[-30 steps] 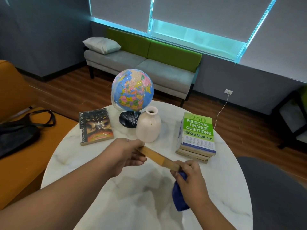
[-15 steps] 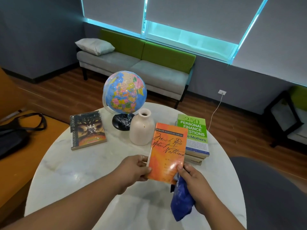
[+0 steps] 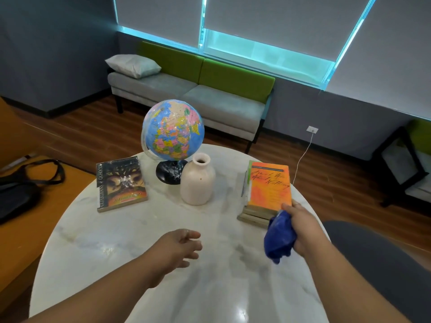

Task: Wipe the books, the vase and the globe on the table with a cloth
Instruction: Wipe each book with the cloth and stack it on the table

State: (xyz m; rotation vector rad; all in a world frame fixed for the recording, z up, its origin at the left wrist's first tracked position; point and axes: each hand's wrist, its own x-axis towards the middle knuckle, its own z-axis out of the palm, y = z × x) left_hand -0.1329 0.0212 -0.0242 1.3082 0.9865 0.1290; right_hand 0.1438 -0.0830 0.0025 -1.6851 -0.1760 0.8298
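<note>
Globe [image 3: 173, 130]: multicoloured, black-based, set upright at the far side of the white table [image 3: 140, 229].
Vase [image 3: 197, 180]: cream, upright, placed just right of the globe.
Dark book [image 3: 121, 184]: laid flat at the left.
Orange book [image 3: 269, 185]: laid atop the stack [image 3: 254, 214] at the right.
Cloth [image 3: 278, 236]: blue, bunched, gripped by the right hand [image 3: 300, 227] at the stack's near corner.

The dark book [image 3: 121, 183] left of the vase [image 3: 197, 180] reads "GUARDIANS of GA'HOOLE" along its spine. The orange book [image 3: 269, 185] right of the vase carries cursive lettering too blurred to read.
</note>
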